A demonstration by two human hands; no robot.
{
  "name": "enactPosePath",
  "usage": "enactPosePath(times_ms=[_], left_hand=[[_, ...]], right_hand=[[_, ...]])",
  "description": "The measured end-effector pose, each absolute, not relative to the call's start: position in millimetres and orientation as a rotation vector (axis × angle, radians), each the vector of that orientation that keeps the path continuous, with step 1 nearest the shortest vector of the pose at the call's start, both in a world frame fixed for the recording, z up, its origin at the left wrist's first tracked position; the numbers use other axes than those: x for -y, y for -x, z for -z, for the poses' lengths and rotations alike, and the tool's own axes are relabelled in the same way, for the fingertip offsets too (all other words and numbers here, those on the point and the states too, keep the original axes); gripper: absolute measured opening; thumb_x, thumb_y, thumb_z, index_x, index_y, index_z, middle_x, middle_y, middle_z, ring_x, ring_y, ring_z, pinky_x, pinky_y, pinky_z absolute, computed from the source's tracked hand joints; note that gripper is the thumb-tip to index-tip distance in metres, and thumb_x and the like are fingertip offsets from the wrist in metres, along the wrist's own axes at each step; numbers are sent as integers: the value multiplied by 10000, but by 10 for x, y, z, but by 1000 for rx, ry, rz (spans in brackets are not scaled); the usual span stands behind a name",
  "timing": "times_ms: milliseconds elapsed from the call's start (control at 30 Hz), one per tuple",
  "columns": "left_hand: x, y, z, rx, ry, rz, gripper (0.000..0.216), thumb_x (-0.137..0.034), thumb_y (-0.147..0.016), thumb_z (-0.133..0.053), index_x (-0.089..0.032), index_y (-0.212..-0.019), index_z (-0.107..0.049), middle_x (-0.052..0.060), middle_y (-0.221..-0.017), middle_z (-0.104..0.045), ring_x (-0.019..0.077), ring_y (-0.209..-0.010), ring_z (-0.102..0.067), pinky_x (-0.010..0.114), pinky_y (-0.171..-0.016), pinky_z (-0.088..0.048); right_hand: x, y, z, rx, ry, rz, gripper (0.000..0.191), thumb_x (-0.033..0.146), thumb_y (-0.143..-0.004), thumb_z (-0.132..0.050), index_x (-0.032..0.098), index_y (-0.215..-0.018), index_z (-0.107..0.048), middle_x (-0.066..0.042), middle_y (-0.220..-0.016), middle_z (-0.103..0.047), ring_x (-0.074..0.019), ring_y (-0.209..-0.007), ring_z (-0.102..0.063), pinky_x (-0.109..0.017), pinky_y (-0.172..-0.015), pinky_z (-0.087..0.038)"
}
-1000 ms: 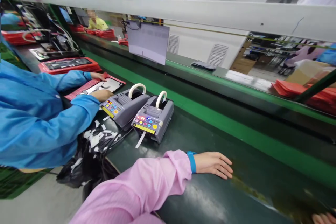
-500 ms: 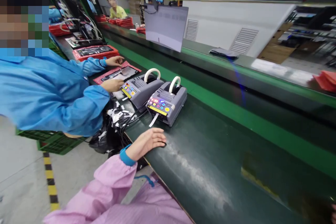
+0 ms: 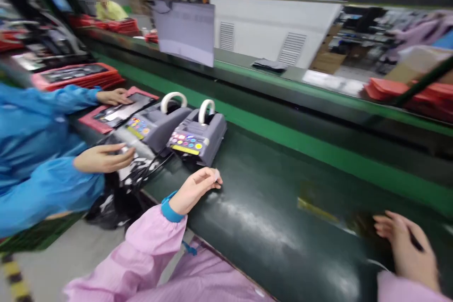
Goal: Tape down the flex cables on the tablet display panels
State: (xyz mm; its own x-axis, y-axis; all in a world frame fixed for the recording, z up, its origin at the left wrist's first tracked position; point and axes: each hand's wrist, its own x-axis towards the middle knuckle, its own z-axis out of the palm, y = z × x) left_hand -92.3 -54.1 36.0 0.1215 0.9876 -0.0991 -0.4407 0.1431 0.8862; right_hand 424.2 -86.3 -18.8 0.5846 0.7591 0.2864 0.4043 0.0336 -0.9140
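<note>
My left hand (image 3: 198, 188) is closed in a pinch above the green tabletop (image 3: 262, 174). Between its fingertips is a small white piece of tape (image 3: 217, 176). Just beyond it stands a grey tape dispenser (image 3: 198, 134) with a cream roll on top, lit buttons and a yellow strip. A second, similar dispenser (image 3: 155, 122) stands close on its left. At the far right, my right hand (image 3: 406, 245) is blurred, its fingers apart and slightly bent. A dark patch shows beside its thumb; whether this is a thing or a gap I cannot tell. A faint yellowish strip (image 3: 316, 210) lies left of that hand.
At left, a co-worker in a blue smock has one hand (image 3: 113, 96) on a red-framed panel (image 3: 95, 120) and another hand (image 3: 104, 158) near the dispensers. Cables and a black bag (image 3: 113, 205) hang at the table edge. A monitor (image 3: 186, 33) and red stacks (image 3: 389, 92) stand behind.
The view has swung right, bringing my right hand into sight. The tape strip at the dispenser's front is gone, and my left hand now pinches a piece. The co-worker's nearer hand has drawn back.
</note>
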Motion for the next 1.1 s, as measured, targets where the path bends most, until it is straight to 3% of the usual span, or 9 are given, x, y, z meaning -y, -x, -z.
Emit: enactPosePath(times_ms=[167, 267, 333, 567, 700, 800, 967, 1100], left_hand=[[-30, 294, -333, -675, -926, -847, 315, -366, -809, -889, -131, -976, -764, 99, -924, -754, 203, -902, -704, 308, -836, -560], [-397, -141, -209, -598, -900, -641, 309, -276, -808, -871, -155, -1062, -743, 86, -949, -763, 217, -904, -734, 346, -853, -583], [-574, -356, -148, -566, -862, -561, 322, -266, -840, -824, -190, -1134, -717, 71, -979, -761, 235, -941, -744, 394, -872, -598], [-701, -425, -133, -535, -817, -503, 287, -214, -914, -742, -159, -1192, -696, 89, -1005, -772, 234, -976, -752, 395, -923, -600], [-653, -342, -124, -542, -813, -483, 266, -192, -920, -746, -125, -1175, -708, 115, -1000, -781, 230, -945, -760, 364, -905, -602], [-652, -334, -122, -552, -794, -469, 248, -192, -920, -748, -124, -1156, -712, 116, -996, -778, 232, -942, -761, 362, -895, -607], [-665, -344, -152, -557, -753, -460, 238, -183, -923, -734, -133, -1153, -698, 108, -989, -767, 237, -947, -760, 371, -886, -608], [-671, -340, -180, -551, -724, -456, 337, -163, -921, -718, -155, -1250, -644, 100, -993, -762, 243, -953, -761, 378, -879, -601]], right_hand=[[671, -4239, 212, 1115, 1694, -201, 517, 722, -913, -481, 245, -1074, -599, -150, -1009, -772, -279, -859, -748, -450, -693, -612], [636, -4349, 273, 1141, 1808, -93, 446, 602, -965, -432, 231, -1152, -593, -154, -1186, -759, -271, -1109, -725, -468, -963, -573], [653, -4418, 315, 1154, 1901, -42, 382, 504, -972, -448, 225, -1180, -606, -152, -1241, -744, -267, -1169, -704, -457, -1036, -530], [710, -4483, 385, 1111, 2194, 110, 290, 305, -922, -538, 245, -1186, -644, -113, -1214, -765, -290, -1107, -706, -486, -1047, -466], [720, -4446, 373, 1089, 2277, 192, 281, 284, -918, -535, 269, -1179, -638, -82, -1281, -746, -270, -1155, -686, -481, -1057, -435], [758, -4423, 312, 1069, 2310, 256, 280, 296, -918, -517, 253, -1168, -637, -104, -1200, -767, -289, -1124, -691, -502, -1024, -441], [724, -4203, 128, 1213, 2224, 356, 311, 250, -945, -426, 206, -1168, -639, -164, -1209, -755, -313, -1138, -679, -502, -991, -461], [508, -3631, 58, 1583, 2021, 294, 271, 204, -960, -463, 228, -1121, -679, -113, -1316, -737, -267, -1226, -651, -438, -1019, -464]])
